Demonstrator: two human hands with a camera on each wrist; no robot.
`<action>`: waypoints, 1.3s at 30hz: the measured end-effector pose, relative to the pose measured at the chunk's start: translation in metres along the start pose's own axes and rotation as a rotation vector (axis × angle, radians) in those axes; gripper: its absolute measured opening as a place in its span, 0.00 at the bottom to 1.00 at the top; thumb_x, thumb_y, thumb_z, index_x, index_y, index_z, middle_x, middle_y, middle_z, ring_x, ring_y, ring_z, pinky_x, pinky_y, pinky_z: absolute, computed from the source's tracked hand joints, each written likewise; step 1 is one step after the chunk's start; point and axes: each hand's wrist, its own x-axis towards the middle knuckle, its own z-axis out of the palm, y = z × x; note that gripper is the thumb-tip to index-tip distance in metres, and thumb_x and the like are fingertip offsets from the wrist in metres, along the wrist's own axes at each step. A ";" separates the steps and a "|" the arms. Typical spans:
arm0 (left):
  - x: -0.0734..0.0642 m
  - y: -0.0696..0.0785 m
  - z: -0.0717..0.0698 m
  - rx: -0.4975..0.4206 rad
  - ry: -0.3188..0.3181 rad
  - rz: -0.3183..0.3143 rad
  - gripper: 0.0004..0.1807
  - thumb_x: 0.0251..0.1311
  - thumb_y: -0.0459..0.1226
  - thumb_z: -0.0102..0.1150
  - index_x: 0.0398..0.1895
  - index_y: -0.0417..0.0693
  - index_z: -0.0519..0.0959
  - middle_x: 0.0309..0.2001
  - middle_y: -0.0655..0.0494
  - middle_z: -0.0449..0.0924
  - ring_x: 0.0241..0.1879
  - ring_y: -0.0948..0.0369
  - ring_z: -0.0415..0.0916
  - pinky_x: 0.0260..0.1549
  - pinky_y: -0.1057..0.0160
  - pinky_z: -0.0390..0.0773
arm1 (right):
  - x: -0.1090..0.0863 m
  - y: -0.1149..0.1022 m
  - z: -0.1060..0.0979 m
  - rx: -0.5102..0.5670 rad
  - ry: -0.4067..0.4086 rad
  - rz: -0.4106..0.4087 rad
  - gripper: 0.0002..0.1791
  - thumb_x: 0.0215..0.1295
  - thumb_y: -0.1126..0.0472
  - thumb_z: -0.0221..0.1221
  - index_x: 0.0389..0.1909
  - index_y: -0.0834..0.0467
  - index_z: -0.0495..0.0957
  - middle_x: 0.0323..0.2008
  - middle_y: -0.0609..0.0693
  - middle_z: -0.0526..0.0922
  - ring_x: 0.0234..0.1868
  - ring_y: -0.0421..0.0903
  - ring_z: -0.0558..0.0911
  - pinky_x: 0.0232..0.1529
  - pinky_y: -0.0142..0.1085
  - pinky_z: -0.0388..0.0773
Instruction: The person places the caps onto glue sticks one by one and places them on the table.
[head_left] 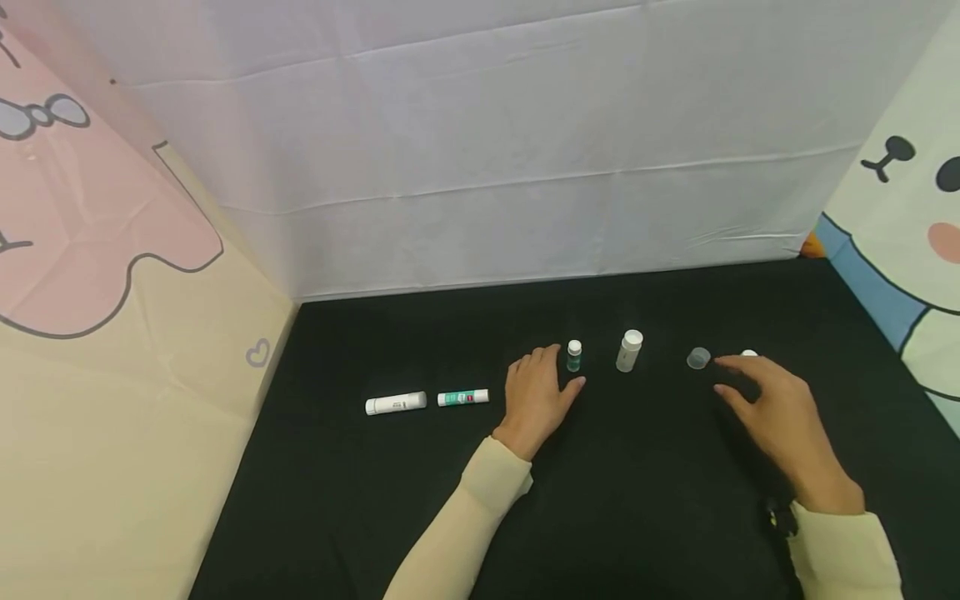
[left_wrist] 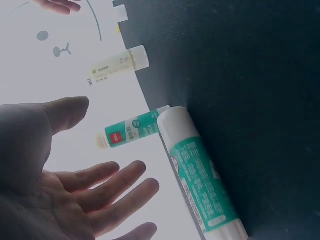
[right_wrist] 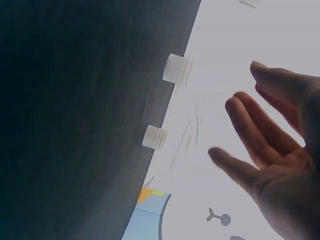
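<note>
My left hand (head_left: 534, 398), thumb and fingers spread apart, is just left of a small upright glue stick (head_left: 573, 357) with a green label. That same green glue stick (left_wrist: 132, 128) stands beyond the fingertips in the left wrist view. A wider, pale glue stick (head_left: 628, 352) stands upright between the hands. On the right, my right hand (head_left: 780, 417) holds nothing, its thumb and fingers apart. Its fingertips are close to a translucent cap (head_left: 698, 358). A smaller white cap (head_left: 748, 353) is partly hidden behind the right fingers; both the large cap (right_wrist: 176, 68) and small cap (right_wrist: 153, 137) show in the right wrist view.
Two more glue sticks lie on the black table (head_left: 615, 517) left of my left hand: a white one (head_left: 395, 403) and a green-labelled one (head_left: 462, 397). A white cloth wall (head_left: 480, 167) rises at the back, with printed cartoon panels at both sides.
</note>
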 end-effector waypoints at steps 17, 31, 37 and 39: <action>0.012 0.004 0.009 -0.026 0.033 -0.004 0.31 0.68 0.48 0.71 0.67 0.41 0.78 0.58 0.48 0.85 0.57 0.52 0.83 0.63 0.50 0.77 | 0.011 0.018 -0.003 -0.080 -0.014 0.154 0.25 0.57 0.77 0.71 0.57 0.72 0.80 0.58 0.75 0.77 0.60 0.76 0.74 0.60 0.72 0.68; 0.015 0.006 0.012 -0.044 0.029 -0.029 0.30 0.67 0.45 0.73 0.67 0.41 0.78 0.57 0.47 0.86 0.54 0.51 0.85 0.57 0.51 0.80 | 0.018 0.036 0.000 -0.088 -0.135 0.225 0.27 0.61 0.73 0.68 0.61 0.74 0.75 0.63 0.80 0.71 0.63 0.80 0.70 0.63 0.74 0.64; 0.016 0.006 0.013 -0.036 0.040 -0.014 0.28 0.67 0.44 0.72 0.66 0.42 0.79 0.55 0.48 0.87 0.51 0.52 0.86 0.53 0.52 0.81 | 0.021 0.038 -0.001 -0.087 -0.186 0.262 0.27 0.63 0.73 0.67 0.63 0.74 0.74 0.63 0.80 0.71 0.63 0.81 0.70 0.61 0.75 0.64; 0.017 0.007 0.013 -0.036 0.048 -0.007 0.26 0.67 0.44 0.72 0.65 0.43 0.80 0.54 0.49 0.88 0.50 0.53 0.86 0.51 0.52 0.81 | 0.022 0.037 -0.002 -0.087 -0.195 0.271 0.26 0.63 0.73 0.67 0.62 0.74 0.75 0.61 0.80 0.73 0.61 0.81 0.71 0.60 0.75 0.66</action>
